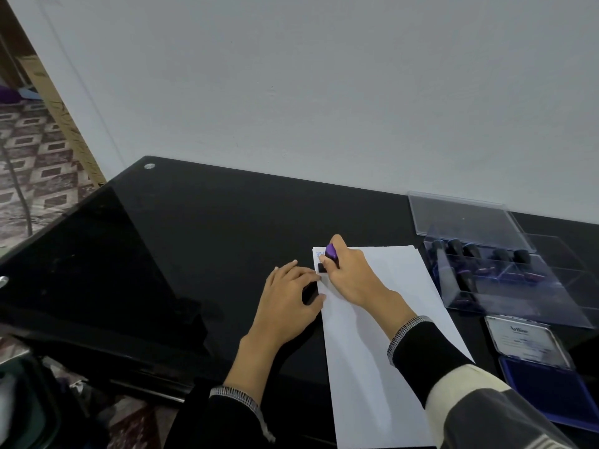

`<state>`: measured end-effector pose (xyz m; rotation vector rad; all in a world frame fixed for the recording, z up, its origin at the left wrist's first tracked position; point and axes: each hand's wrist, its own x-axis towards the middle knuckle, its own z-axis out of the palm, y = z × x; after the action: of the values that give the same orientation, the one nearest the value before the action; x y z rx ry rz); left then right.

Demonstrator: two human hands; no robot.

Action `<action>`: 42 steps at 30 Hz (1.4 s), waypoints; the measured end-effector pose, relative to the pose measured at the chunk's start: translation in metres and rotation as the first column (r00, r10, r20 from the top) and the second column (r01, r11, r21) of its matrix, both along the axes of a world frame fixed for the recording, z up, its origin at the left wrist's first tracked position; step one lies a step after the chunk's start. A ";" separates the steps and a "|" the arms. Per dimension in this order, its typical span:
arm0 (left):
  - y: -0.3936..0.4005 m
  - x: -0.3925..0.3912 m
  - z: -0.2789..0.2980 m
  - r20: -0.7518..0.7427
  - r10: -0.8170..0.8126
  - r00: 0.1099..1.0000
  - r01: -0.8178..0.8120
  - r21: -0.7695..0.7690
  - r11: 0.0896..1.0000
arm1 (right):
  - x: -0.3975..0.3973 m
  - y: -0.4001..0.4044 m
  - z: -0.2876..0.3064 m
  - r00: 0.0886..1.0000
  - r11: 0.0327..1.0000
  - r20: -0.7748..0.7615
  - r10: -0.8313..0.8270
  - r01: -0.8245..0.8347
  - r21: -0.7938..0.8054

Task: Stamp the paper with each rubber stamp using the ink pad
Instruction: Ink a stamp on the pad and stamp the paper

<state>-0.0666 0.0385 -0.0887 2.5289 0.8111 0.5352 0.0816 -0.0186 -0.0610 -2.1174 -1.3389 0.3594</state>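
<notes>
Nearest, the open blue ink pad (pixel 547 388) lies at the table's (pixel 194 241) right edge beside the white paper (pixel 382 351). Left hand (pixel 288 303) rests flat, fingers relaxed, across the paper's left edge. Right hand (pixel 351 273) grips a purple-handled rubber stamp (pixel 331 254) on the paper's far left corner; beyond, a clear box (pixel 505 270) holds more stamps.

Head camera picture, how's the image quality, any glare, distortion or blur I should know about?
Head view: wide-angle lens bows the black glass table edges; its glossy top mirrors the wall dimly at left. Light is soft and even, with a faint shadow of the right hand on the paper. The clear stamp case reflects and blurs the stamps inside; the ink pad lid label is barely legible.
</notes>
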 end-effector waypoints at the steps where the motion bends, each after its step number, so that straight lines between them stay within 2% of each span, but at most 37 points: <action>1: 0.000 -0.001 -0.001 0.012 0.000 1.000 0.000 -0.007 1.000 | 0.000 0.001 0.000 1.000 1.000 0.001 0.001 -0.001 -0.006; 11: -0.006 -0.003 -0.003 0.044 0.030 0.999 -0.029 -0.034 0.999 | 0.003 0.004 0.004 1.000 1.000 -0.003 0.008 -0.008 -0.022; 18: -0.006 -0.003 -0.005 0.052 0.031 0.998 -0.029 -0.027 0.999 | -0.004 -0.003 -0.005 1.000 0.998 -0.006 -0.009 0.009 0.062; 42: -0.005 -0.002 -0.006 0.038 0.025 0.999 -0.024 -0.023 0.999 | -0.005 -0.002 -0.011 0.999 0.994 -0.033 -0.042 0.045 0.102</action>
<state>-0.0686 0.0334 -0.0945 2.4837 0.8307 0.5781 0.0767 -0.0210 -0.0715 -2.0445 -1.2642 0.2980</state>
